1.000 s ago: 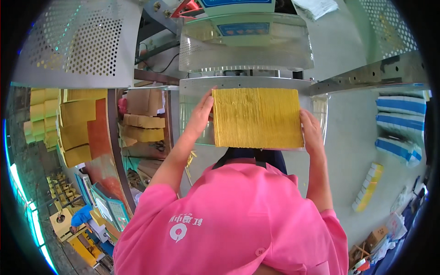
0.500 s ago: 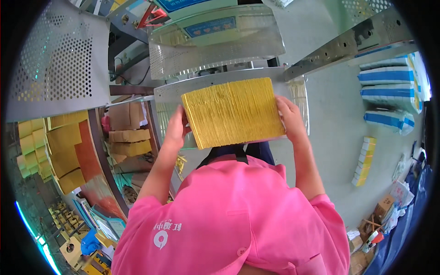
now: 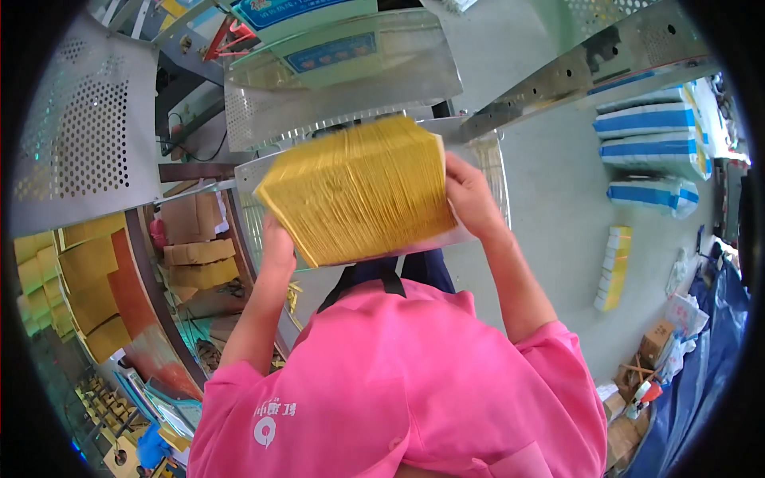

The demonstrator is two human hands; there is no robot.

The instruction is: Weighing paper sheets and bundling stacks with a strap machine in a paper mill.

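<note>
At nine o'clock of the stack, well apart: piles of yellow sheets and cardboard boxes under a perforated metal guard. No part in the handling.

Nearer, at seven o'clock of the stack: the left hand, clasping the lower left corner from beneath, thumb hidden behind the paper. Carries much of the weight on few fingers; likely to slip if that corner sags.

At centre: the thick stack of yellow paper, held up in the air, tilted with its left corner low, just in front of the slotted metal tray and below the machine's shiny hood at twelve o'clock. No band or wrap to be seen, so probably loose sheets: could fan out, slide off toward seven o'clock, or shed the bottom layers. Could also catch an edge on the tray rim and buckle if brought in skewed.

At three o'clock of the stack: the right hand, closed on the right edge, fingers curled over the top. Risk of a pinch against the metal rail close by at one o'clock.

Farther at three o'clock, on the floor: blue-and-white bundles and a small yellow carton row, well apart.
</note>
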